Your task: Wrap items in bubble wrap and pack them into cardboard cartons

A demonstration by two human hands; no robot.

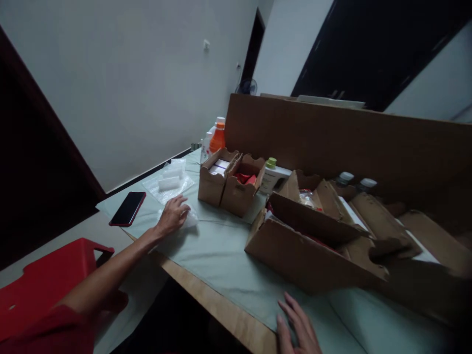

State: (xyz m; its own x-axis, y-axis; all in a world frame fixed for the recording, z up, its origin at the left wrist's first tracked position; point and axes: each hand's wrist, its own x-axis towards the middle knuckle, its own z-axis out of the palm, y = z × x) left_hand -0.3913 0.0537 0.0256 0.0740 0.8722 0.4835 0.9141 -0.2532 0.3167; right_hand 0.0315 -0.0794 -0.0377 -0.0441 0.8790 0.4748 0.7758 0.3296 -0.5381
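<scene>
My left hand (171,216) reaches out over the pale green table cover (221,250) and rests on a white plastic-wrapped packet (191,219), fingers spread over it. My right hand (298,327) lies flat and open on the cover near the table's front edge, just before a large open cardboard box (295,246). Two small open cardboard boxes (230,183) stand side by side beyond my left hand; one holds white items, the other red ones.
A dark phone in a red case (128,208) lies at the left. Bubble wrap with white packets (169,182) is behind it. Bottles (216,137) stand at the back by a tall brown board (332,142). A red plastic chair (47,280) is at lower left.
</scene>
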